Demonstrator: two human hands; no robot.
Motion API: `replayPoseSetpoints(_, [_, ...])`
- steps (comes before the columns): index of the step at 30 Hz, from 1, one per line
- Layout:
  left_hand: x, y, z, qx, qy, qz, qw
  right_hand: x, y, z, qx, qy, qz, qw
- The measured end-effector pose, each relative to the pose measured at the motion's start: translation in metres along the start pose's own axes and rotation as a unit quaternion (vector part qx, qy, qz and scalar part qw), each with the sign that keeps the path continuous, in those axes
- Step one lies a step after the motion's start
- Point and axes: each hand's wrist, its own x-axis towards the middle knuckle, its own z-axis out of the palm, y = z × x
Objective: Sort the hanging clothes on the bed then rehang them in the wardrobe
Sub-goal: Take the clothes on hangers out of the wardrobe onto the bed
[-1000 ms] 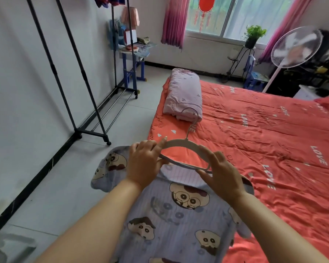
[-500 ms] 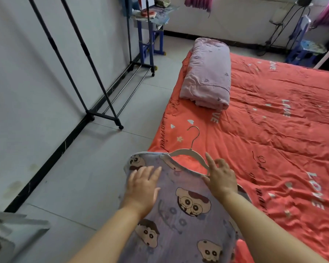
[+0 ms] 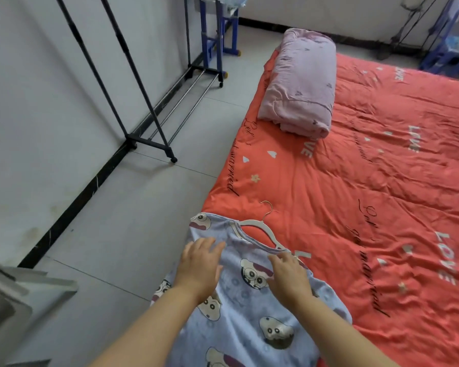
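- A bedroom in a home: a wide bed (image 3: pixel 355 181) under a coral-red cover printed with hearts and "LOVE" fills the right side.
- A folded pink quilt (image 3: pixel 300 80) lies on it.
- A metal clothes rack (image 3: pixel 147 142) on castors stands by the white wall, on a grey tiled floor (image 3: pixel 143 207).
- A cartoon-print shirt (image 3: pixel 249 300) on a white hanger (image 3: pixel 252 223) lies at the bed's near corner.

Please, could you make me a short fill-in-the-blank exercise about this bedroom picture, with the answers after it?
1. The cartoon-print shirt lies on a corner of the ____.
2. A white ____ sits in its neckline.
3. The dark clothes rack stands beside the white ____.
4. The left hand and right hand rest on the ____.
Answers: bed; hanger; wall; shirt.
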Motion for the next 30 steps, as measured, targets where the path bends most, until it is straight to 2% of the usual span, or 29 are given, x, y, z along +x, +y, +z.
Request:
replayPoseSetpoints(5, [-0.020,-0.005,-0.030,0.002,0.001,-0.026,1.000,-0.020,-0.044,-0.022,-0.017,0.022,-0.067,0.997])
replayPoseSetpoints(9, [-0.059,-0.024,-0.064,0.001,0.039,-0.066,0.997,-0.042,-0.088,-0.040,-0.025,0.028,-0.128,0.991])
replayPoseSetpoints(12, [-0.099,-0.038,-0.095,0.012,0.044,-0.108,0.993,-0.062,-0.129,-0.054,-0.050,0.036,-0.177,0.982])
replayPoseSetpoints(16, [-0.165,-0.068,-0.127,0.032,0.116,-0.172,0.978,-0.098,-0.195,-0.066,-0.065,0.056,-0.252,0.964])
replayPoseSetpoints(19, [-0.229,-0.090,-0.147,0.055,0.128,-0.230,0.963,-0.133,-0.247,-0.067,-0.083,0.063,-0.316,0.943])
replayPoseSetpoints(24, [-0.379,-0.121,-0.162,0.064,0.169,-0.360,0.915,-0.224,-0.341,-0.045,-0.098,0.062,-0.443,0.889])
replayPoseSetpoints(30, [-0.601,-0.113,-0.159,0.047,0.157,-0.546,0.822,-0.376,-0.448,0.019,-0.136,0.035,-0.577,0.804])
